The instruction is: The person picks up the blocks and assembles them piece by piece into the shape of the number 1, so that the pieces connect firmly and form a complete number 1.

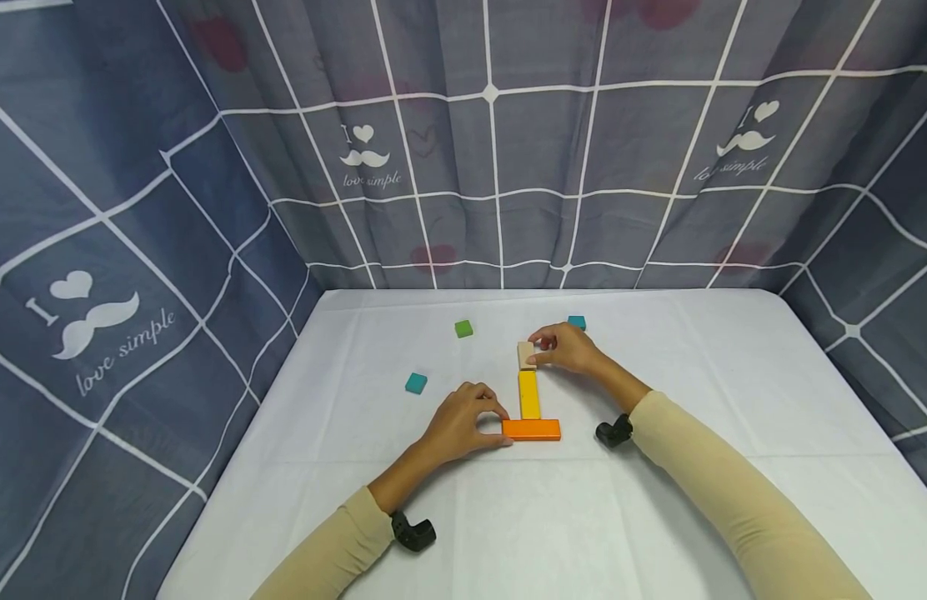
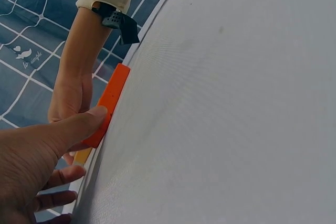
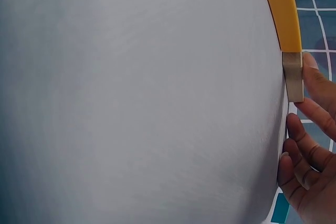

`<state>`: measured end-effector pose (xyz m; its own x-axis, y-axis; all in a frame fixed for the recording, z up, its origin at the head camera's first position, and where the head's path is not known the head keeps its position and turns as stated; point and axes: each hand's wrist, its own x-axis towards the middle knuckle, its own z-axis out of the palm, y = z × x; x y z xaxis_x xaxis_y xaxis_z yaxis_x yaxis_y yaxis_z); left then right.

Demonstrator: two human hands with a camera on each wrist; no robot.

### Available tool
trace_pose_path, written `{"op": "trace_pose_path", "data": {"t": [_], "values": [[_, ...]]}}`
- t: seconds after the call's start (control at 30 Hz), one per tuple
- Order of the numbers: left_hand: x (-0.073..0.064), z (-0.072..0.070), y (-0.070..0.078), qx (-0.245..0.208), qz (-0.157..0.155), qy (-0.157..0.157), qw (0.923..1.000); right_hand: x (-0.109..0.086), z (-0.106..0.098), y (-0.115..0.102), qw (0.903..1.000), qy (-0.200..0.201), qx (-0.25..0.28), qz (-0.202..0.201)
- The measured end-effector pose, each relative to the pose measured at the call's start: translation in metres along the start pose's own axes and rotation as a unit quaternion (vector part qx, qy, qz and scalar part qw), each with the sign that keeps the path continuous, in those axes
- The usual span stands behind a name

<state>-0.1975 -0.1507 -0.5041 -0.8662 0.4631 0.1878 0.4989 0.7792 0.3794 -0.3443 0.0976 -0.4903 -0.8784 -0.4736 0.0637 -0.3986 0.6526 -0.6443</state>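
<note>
An orange block (image 1: 532, 430) lies crosswise on the white tabletop. My left hand (image 1: 463, 423) pinches its left end between thumb and index finger; the other fingers are spread in the left wrist view, with the thumb (image 2: 86, 127) against the orange side. Behind the orange block a yellow block (image 1: 529, 395) points away, its near end at the orange one. A pale wooden block (image 1: 526, 356) continues the line at the yellow block's far end, the two end to end in the right wrist view. My right hand (image 1: 567, 347) holds this wooden block by thumb and index finger from the right.
A green block (image 1: 463, 329) lies at the back, left of the line. One teal block (image 1: 416, 383) lies further left and nearer; another teal block (image 1: 577, 322) sits just behind my right hand. Dark checked curtains (image 1: 448, 167) enclose the white table (image 1: 658, 533) at the back and sides.
</note>
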Motion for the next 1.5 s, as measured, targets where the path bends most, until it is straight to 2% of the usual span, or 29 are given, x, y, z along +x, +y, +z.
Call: {"op": "trace_pose_path", "data": {"t": [1.5], "values": [[0.0011, -0.0012, 0.0013, 0.013, 0.0, -0.006, 0.9999, -0.002, 0.0015, -0.0024, 0.9999, -0.011, 0.001, -0.005]]}}
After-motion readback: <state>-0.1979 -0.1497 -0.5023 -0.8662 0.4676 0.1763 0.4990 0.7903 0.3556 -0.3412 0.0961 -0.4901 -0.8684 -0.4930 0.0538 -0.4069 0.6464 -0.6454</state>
